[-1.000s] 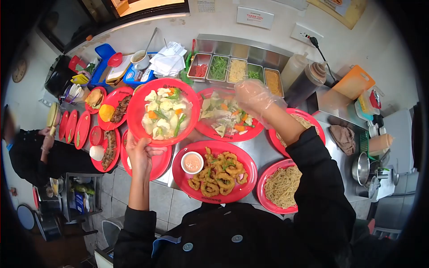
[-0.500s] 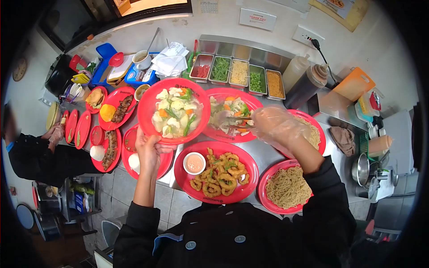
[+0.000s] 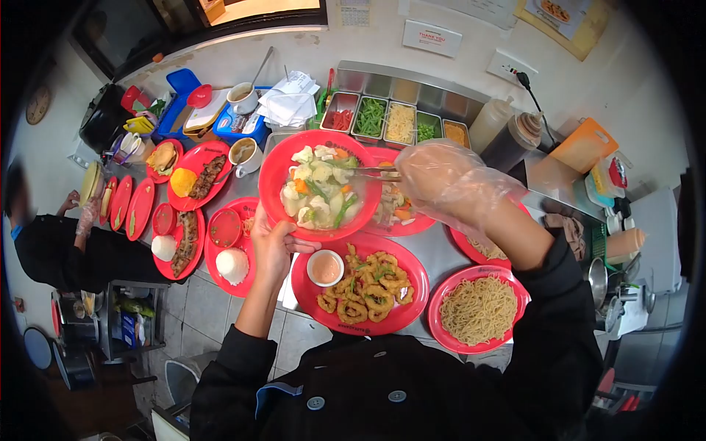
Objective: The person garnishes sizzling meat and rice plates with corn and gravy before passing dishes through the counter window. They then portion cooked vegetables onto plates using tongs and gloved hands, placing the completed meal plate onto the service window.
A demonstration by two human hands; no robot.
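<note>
My left hand (image 3: 273, 246) grips the near-left rim of a raised red plate (image 3: 276, 195). On it lie mixed vegetables (image 3: 323, 187): cauliflower, carrot and green pieces. My right hand (image 3: 445, 176), in a clear plastic glove, is closed around metal tongs (image 3: 379, 173) whose tips reach the vegetables at the plate's right side. Partly hidden beneath, another red plate (image 3: 426, 224) also holds vegetables. Nearer me, an oval red plate (image 3: 415, 287) carries fried rings (image 3: 368, 287) and a cup of pinkish sauce (image 3: 325, 268).
Noodles fill a red plate (image 3: 478, 309) at right, with a second noodle plate behind it. Rice and meat plates stand left. Metal topping trays (image 3: 401, 121) and squeeze bottles (image 3: 515, 136) line the back. A co-worker (image 3: 59, 246) handles items at far left.
My left hand has moved the raised plate rightward, further over the other vegetable plate. The tongs have gone from that lower plate to the raised one.
</note>
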